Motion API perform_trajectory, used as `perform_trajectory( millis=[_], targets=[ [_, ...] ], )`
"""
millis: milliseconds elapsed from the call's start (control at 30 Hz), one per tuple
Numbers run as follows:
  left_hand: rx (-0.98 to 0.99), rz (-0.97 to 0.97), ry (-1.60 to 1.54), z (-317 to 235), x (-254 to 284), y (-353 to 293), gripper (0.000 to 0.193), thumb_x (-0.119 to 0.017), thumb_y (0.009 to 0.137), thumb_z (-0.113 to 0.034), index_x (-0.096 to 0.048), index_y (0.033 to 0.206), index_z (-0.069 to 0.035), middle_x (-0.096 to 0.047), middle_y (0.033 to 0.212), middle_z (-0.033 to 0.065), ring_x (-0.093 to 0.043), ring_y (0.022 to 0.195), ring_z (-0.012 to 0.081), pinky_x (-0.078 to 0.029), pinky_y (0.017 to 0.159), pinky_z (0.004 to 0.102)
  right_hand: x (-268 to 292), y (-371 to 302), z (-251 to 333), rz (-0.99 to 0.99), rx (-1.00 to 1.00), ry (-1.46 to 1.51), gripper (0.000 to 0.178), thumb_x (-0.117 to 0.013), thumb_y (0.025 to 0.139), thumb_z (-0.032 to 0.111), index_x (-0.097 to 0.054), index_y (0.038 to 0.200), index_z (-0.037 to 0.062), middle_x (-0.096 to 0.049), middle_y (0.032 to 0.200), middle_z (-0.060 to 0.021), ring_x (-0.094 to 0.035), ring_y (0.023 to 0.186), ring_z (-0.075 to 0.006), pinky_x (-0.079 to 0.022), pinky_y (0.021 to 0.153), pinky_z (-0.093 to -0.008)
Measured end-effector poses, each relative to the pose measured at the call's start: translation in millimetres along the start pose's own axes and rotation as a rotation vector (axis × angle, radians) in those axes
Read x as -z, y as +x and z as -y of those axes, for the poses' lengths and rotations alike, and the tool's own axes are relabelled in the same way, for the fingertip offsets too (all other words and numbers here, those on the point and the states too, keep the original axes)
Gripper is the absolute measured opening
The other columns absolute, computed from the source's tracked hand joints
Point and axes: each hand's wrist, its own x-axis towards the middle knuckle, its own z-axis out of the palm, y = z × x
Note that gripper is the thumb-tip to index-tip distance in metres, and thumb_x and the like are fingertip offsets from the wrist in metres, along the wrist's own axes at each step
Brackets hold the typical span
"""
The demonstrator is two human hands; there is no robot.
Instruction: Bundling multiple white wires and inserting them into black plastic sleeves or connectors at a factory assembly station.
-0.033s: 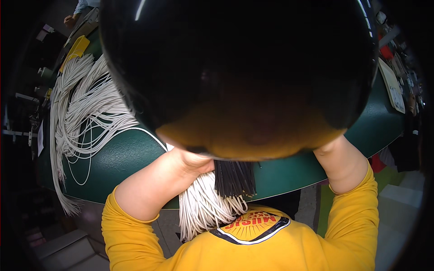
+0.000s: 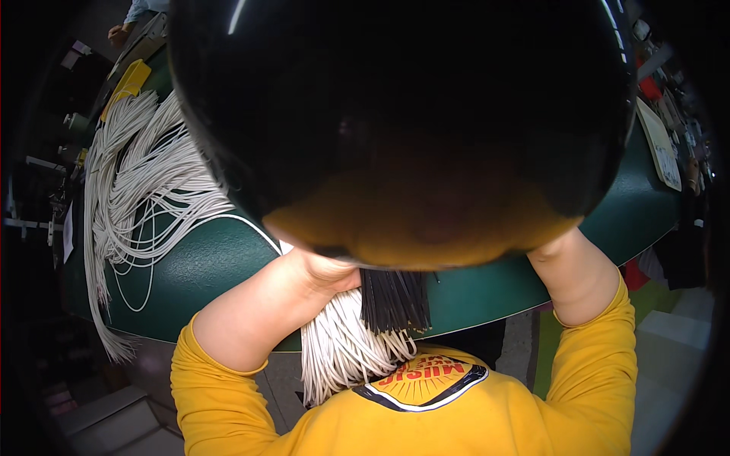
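A large glossy black dome (image 2: 411, 137) covers the middle of the view and hides most of both hands. At its lower left edge, the heel of my left hand (image 2: 331, 270) shows beside a bundle of black wires (image 2: 394, 302); its fingers are out of sight. Below that wrist, a thick bunch of white wires (image 2: 342, 342) hangs over the table's near edge toward my yellow top. My right hand (image 2: 553, 248) shows only near the wrist at the dome's lower right, with its fingers hidden. What either hand holds cannot be made out.
Long white wires (image 2: 160, 190) lie heaped across the left of the green table (image 2: 487, 296), some drooping past its edge. Behind them sits a yellow bin (image 2: 133, 80). A pale panel (image 2: 660, 144) is at the right. Another person's hand (image 2: 119, 34) appears far left.
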Motion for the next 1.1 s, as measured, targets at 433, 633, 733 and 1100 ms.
perform_trajectory(
  millis=[433, 633, 733, 1100],
  targets=[
    [-0.012, 0.014, 0.067, 1, 2, 1, 0.020, -0.053, 0.069, 0.003, -0.052, 0.089, 0.001, -0.056, 0.081, 0.0117, -0.058, 0.066, 0.0170, -0.049, 0.061, 0.0260, -2, 4, -10, 0.011, 0.212, 0.034, 0.008, -0.061, 0.072, 0.003, -0.054, 0.070, 0.0005, -0.057, 0.065, -0.0036, -0.056, 0.056, -0.0096, -0.044, 0.054, -0.0203],
    [-0.050, 0.065, 0.134, -2, 1, -1, 0.019, -0.052, 0.068, 0.004, -0.052, 0.087, 0.001, -0.056, 0.079, 0.0123, -0.058, 0.064, 0.0183, -0.048, 0.060, 0.0261, -3, 2, -4, 0.044, 0.194, 0.011, 0.008, -0.062, 0.071, 0.002, -0.055, 0.072, -0.0001, -0.057, 0.065, -0.0032, -0.055, 0.057, -0.0089, -0.044, 0.055, -0.0203],
    [-0.057, 0.014, 0.085, 1, 3, -2, 0.018, -0.052, 0.068, 0.004, -0.052, 0.086, 0.001, -0.056, 0.077, 0.0121, -0.058, 0.063, 0.0189, -0.048, 0.059, 0.0264, -5, 4, -9, -0.021, 0.218, -0.010, 0.009, -0.063, 0.071, 0.002, -0.055, 0.072, 0.0002, -0.057, 0.066, -0.0032, -0.055, 0.058, -0.0085, -0.044, 0.056, -0.0203],
    [-0.058, 0.042, 0.166, -2, 2, -4, 0.022, -0.053, 0.068, 0.001, -0.052, 0.090, 0.002, -0.056, 0.072, 0.0102, -0.057, 0.060, 0.0182, -0.048, 0.057, 0.0258, -12, 0, 8, -0.011, 0.065, 0.075, 0.009, -0.063, 0.072, 0.003, -0.055, 0.075, 0.0000, -0.057, 0.069, -0.0036, -0.056, 0.060, -0.0089, -0.045, 0.057, -0.0205]
  ],
)
